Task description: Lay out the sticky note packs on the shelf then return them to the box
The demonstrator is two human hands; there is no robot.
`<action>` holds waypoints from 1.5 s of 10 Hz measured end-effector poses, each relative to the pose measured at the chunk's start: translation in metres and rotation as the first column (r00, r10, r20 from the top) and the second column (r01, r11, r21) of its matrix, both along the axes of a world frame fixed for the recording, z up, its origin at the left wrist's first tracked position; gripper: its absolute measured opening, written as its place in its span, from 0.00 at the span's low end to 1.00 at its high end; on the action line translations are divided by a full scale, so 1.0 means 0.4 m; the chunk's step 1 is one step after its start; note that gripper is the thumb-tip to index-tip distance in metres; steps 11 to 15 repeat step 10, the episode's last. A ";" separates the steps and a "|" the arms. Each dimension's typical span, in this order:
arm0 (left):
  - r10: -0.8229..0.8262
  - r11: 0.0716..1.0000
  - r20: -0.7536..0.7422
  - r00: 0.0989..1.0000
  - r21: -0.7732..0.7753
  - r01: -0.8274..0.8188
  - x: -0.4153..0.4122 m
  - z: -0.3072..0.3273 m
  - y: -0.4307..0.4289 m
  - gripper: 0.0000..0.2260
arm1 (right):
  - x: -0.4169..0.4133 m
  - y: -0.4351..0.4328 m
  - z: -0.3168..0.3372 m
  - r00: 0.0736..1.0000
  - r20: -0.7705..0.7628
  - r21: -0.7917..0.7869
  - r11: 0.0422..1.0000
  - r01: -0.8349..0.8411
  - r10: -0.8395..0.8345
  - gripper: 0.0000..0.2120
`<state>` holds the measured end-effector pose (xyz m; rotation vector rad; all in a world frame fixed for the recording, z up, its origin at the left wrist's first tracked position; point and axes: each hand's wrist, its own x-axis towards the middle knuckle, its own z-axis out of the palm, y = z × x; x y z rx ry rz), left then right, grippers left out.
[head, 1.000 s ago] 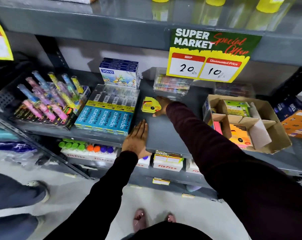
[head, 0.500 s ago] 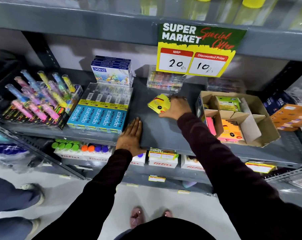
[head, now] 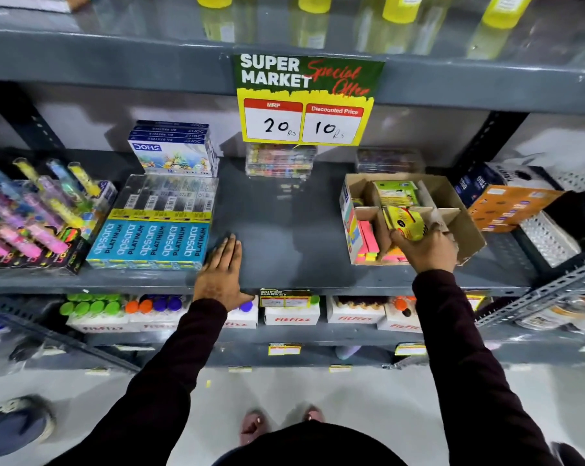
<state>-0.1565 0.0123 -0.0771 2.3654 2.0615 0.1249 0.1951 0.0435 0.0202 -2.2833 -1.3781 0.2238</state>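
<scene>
The left hand (head: 221,271) is lying flat and released on the shelf (head: 284,230) edge. Farther in, the right hand (head: 427,245) is grasping a yellow sticky note pack (head: 406,223) over the box (head: 465,227), returning it; next, lowering it into a free compartment.

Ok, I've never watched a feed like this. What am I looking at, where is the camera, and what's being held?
No machine here: a person with bare hands, filmed by a wide-angle camera on their head, looking forward and down at a shop shelf. The left hand lies flat and open on the shelf's front edge, beside the blue Apsara pencil boxes. The right hand grips a yellow sticky note pack over the divided cardboard box, which already holds pink packs and a green pack. The middle of the shelf carries no packs. A price sign hangs above.
</scene>
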 end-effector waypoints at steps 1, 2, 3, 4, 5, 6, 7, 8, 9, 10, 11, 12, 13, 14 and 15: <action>0.010 1.000 -0.018 1.000 -0.008 -0.010 0.003 0.003 -0.002 0.56 | -0.005 0.016 -0.023 0.999 -0.048 -0.038 0.999 0.018 -0.020 0.41; 0.008 1.000 -0.023 1.000 0.000 -0.008 0.002 0.002 -0.003 0.56 | -0.011 0.010 -0.062 0.995 -0.084 -0.091 0.995 0.037 -0.045 0.41; 0.001 1.000 -0.009 1.000 -0.005 -0.001 0.003 0.002 -0.006 0.55 | -0.016 0.000 -0.089 0.995 -0.098 -0.137 0.991 0.010 -0.024 0.37; -0.001 1.000 -0.009 1.000 -0.008 0.001 0.003 0.003 -0.006 0.55 | -0.023 0.000 -0.102 0.998 -0.066 -0.134 0.991 0.011 -0.020 0.35; -0.005 1.000 0.000 1.000 -0.009 0.005 0.001 0.005 -0.008 0.55 | -0.028 0.004 -0.112 1.000 -0.002 -0.147 0.989 -0.003 0.003 0.32; 0.002 1.000 -0.016 1.000 -0.025 -0.002 0.003 0.010 -0.011 0.55 | -0.030 0.008 -0.119 1.000 0.009 -0.172 0.985 0.005 -0.003 0.32; 0.031 0.987 -0.060 0.998 -0.153 -0.040 0.015 0.050 -0.008 0.55 | -0.063 -0.009 -0.069 0.997 0.025 -0.117 0.990 0.079 -0.077 0.30; 0.016 0.966 -0.066 0.998 -0.257 -0.032 0.028 0.091 -0.005 0.55 | -0.115 -0.033 -0.023 0.989 0.122 0.064 0.995 0.071 -0.079 0.26; -0.030 0.952 0.013 0.999 -0.305 0.033 0.065 0.167 -0.024 0.48 | -0.197 -0.072 0.040 0.978 0.175 0.146 0.979 -0.143 0.117 0.21; -0.045 0.993 0.096 0.994 -0.107 0.055 0.149 0.348 -0.056 0.25 | -0.289 -0.104 0.169 0.883 0.170 0.130 0.878 -0.461 0.438 0.16; -0.045 0.993 0.096 0.994 -0.107 0.055 0.149 0.348 -0.056 0.25 | -0.289 -0.104 0.169 0.883 0.170 0.130 0.878 -0.461 0.438 0.16; -0.045 0.993 0.096 0.994 -0.107 0.055 0.149 0.348 -0.056 0.25 | -0.289 -0.104 0.169 0.883 0.170 0.130 0.878 -0.461 0.438 0.16; -0.045 0.993 0.096 0.994 -0.107 0.055 0.149 0.348 -0.056 0.25 | -0.289 -0.104 0.169 0.883 0.170 0.130 0.878 -0.461 0.438 0.16; -0.045 0.993 0.096 0.994 -0.107 0.055 0.149 0.348 -0.056 0.25 | -0.289 -0.104 0.169 0.883 0.170 0.130 0.878 -0.461 0.438 0.16; -0.045 0.993 0.096 0.994 -0.107 0.055 0.149 0.348 -0.056 0.25 | -0.289 -0.104 0.169 0.883 0.170 0.130 0.878 -0.461 0.438 0.16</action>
